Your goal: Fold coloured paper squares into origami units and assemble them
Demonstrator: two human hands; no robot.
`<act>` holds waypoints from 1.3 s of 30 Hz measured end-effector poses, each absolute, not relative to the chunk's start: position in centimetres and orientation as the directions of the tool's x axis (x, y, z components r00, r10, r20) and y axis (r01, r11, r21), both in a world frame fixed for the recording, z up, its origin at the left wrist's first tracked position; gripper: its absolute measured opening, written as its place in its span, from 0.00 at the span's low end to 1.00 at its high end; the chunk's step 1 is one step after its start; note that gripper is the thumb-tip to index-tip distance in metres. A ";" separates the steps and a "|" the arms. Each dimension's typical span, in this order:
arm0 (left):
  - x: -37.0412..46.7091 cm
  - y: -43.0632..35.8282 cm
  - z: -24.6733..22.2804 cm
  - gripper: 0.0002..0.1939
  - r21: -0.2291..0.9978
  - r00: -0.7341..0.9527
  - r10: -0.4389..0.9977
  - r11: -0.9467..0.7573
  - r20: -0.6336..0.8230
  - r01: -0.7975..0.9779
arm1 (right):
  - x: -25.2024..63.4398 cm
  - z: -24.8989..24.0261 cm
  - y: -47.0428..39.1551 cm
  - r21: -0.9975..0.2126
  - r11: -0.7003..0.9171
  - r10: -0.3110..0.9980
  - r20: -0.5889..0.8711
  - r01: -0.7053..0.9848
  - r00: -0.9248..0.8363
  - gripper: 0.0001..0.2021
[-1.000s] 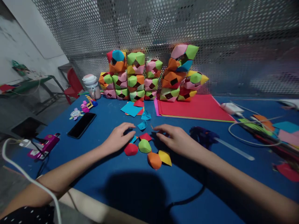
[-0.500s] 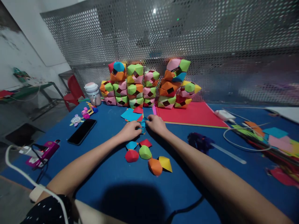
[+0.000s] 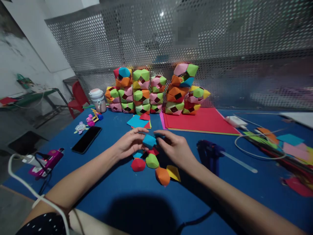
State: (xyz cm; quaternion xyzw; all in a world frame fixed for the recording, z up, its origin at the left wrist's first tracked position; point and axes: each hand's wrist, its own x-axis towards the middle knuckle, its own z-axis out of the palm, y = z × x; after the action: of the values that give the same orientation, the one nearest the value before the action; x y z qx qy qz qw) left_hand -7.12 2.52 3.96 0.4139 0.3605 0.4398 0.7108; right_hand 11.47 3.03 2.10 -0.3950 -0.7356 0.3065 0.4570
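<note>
Both hands hold one small folded blue paper piece (image 3: 149, 140) just above the blue table (image 3: 137, 199). My left hand (image 3: 128, 145) pinches its left side and my right hand (image 3: 174, 148) its right side. Right below the hands lies a joined cluster of folded paper units: a red unit (image 3: 138, 164), a green unit (image 3: 152, 161), an orange unit (image 3: 162, 176) and a yellow unit (image 3: 173, 173). A flat red piece and a blue piece peek out under the held paper.
Stacks of multicoloured paper cubes (image 3: 151, 91) stand against the perforated metal screen. Red paper sheets (image 3: 200, 121), loose blue squares (image 3: 137, 121), a black phone (image 3: 86, 139), a white jar (image 3: 97, 100), a white cable (image 3: 256, 145), a glue gun (image 3: 210, 151) and a pink device (image 3: 46, 161) lie around.
My hands reached forward to the loose blue pieces near the middle of the table, took one, and drew it back over the paper cluster.
</note>
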 end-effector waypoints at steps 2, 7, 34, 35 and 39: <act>-6.6 2.3 3.8 0.11 0.880 0.334 0.929 0.286 -0.159 -0.379 | 11.6 2.2 2.3 -0.813 0.500 0.860 0.422 0.299 -0.288 0.15; -6.0 1.9 3.5 0.09 0.839 0.294 0.936 0.313 -0.194 -0.445 | 12.0 2.5 1.7 -0.888 0.372 0.908 0.288 0.270 -0.306 0.17; -6.2 0.6 4.2 0.19 0.990 0.241 0.970 -0.039 0.006 0.134 | 13.6 1.5 0.9 -0.834 0.515 0.832 0.430 0.200 -0.349 0.17; -6.1 0.5 4.2 0.19 0.989 0.246 0.969 -0.033 -0.004 0.145 | 13.6 1.3 0.9 -0.805 0.557 0.807 0.469 0.203 -0.358 0.16; -5.6 0.1 4.3 0.23 0.980 0.248 0.968 -0.077 0.030 0.182 | 13.5 0.7 0.8 -0.687 0.689 0.714 0.589 0.231 -0.379 0.16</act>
State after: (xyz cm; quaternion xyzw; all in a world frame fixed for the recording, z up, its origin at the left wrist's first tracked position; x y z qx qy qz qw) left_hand -5.62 0.06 4.26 0.6164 0.4665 0.3981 0.4938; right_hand 13.49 0.84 0.70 -0.2991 -0.7898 0.2566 0.4700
